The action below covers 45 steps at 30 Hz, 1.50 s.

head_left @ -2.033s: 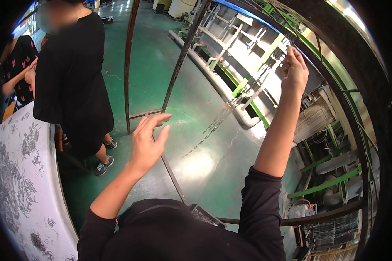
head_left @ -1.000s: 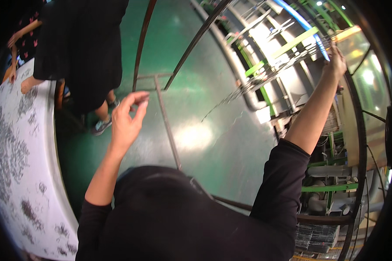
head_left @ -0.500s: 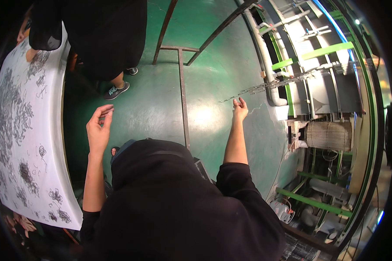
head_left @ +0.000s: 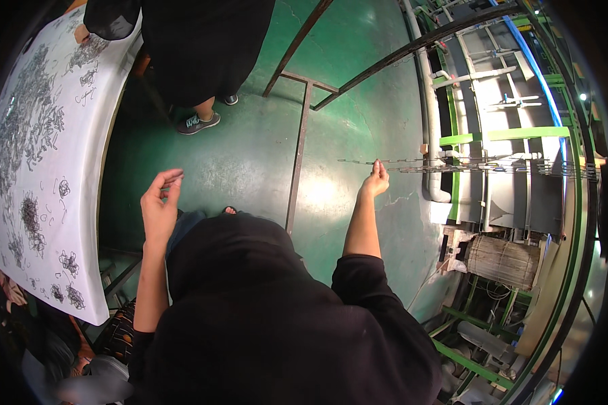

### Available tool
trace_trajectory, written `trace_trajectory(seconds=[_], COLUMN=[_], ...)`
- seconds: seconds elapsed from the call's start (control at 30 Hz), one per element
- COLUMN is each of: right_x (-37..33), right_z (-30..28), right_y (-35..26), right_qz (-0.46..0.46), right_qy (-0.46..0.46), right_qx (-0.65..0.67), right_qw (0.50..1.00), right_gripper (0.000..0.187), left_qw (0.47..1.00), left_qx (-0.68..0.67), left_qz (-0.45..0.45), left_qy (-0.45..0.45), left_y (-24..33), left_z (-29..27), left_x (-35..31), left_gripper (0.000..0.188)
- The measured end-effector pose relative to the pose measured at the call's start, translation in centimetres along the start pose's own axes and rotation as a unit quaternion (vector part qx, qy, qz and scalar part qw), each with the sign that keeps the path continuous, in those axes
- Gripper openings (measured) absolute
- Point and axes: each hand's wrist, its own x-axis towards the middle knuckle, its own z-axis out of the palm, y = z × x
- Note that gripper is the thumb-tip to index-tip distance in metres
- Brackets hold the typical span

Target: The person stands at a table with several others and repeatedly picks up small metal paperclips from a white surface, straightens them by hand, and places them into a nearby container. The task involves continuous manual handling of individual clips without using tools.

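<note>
My right hand (head_left: 376, 181) is raised, with thumb and fingertips pinched at a thin dark chain (head_left: 412, 161) of small links. The chain's loose end reaches left past my fingertips. More such strands run to the right edge beside it. My left hand (head_left: 160, 206) is held up near the table's edge, fingers bent and thumb close to the index finger; anything between them is too small to make out. On the white-covered table (head_left: 88, 223) to the left lie heaps of small dark metal pieces (head_left: 30, 216), some loose, some tangled.
A person in black (head_left: 203, 54) stands ahead, beside the table. A brown metal frame (head_left: 298, 162) stands on the green floor (head_left: 250, 162). At the right are pale pipes (head_left: 419, 88), green rails (head_left: 503, 135) and a drum-like bundle (head_left: 503, 260).
My right fingertips have come up onto the chain and closed there; the strands now lie nearly level. My left hand keeps its bent shape. The whole view has turned somewhat.
</note>
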Motion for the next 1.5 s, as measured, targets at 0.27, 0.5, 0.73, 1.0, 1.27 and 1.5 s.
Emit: trace_trajectory(seconds=[0.27,0.5,0.73,1.0,1.27,1.5], right_x=[-2.7,-7.3,-14.6,-24.0,-30.0,-33.1], right_z=[-2.7,-4.9,-3.2,2.0,8.4,12.0], right_y=[-2.5,-7.5,-18.1,-29.1,-37.1,-41.1], right_qz=[0.022,-0.053,-0.054,-0.039,-0.043,-0.155], right_qy=[-0.003,-0.017,-0.130,-0.353,-0.509,-0.574], right_qx=[-0.018,-0.068,-0.045,0.102,0.146,0.128], right_qw=[1.000,0.996,0.989,0.929,0.847,0.794], right_gripper=[0.025,0.030,0.016,0.009,0.008,0.010], left_qw=[0.999,0.990,0.936,0.880,0.893,0.907], left_qx=[0.005,0.004,-0.024,-0.041,-0.031,-0.036], left_qz=[0.004,0.075,0.244,0.354,0.330,0.348], left_qy=[-0.044,-0.120,-0.253,-0.315,-0.305,-0.233], left_y=[0.3,0.9,4.0,6.6,5.7,4.6], left_z=[0.4,0.0,0.5,-2.3,-10.8,-16.5], left_x=[0.7,3.3,6.9,10.6,13.9,14.9], left_gripper=[0.017,0.017,0.020,0.029,0.017,0.012])
